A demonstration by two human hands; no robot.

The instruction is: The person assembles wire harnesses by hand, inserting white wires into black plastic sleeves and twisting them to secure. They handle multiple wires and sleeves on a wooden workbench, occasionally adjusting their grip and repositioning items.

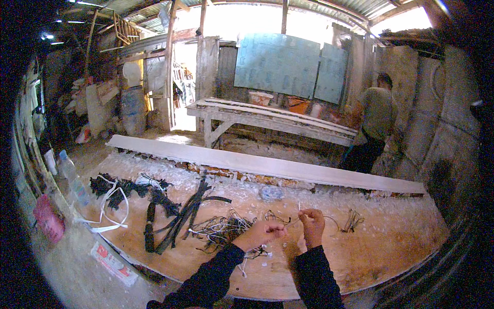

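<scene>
Over the plywood tabletop (381, 247), my left hand (261, 234) and my right hand (312, 226) are close together, fingers pinched. A thin pale cord (293, 223) runs between them. A short white end sticks up from my right fingertips. Beside and partly behind my left hand lies a tangle of black and white cords (218, 226). A smaller bunch of dark cords (352, 221) rests to the right of my right hand. Further left are long black strips (182, 219) and a frayed black bundle (121, 189). Small white bits dot the wood below my hands.
A long white board (257, 164) borders the table's far side, near crumpled clear plastic (271, 193). At left are a white strap (108, 203), a plastic bottle (72, 175) and a red bag (49, 219). Behind stand a bench (278, 117) and another person (378, 118).
</scene>
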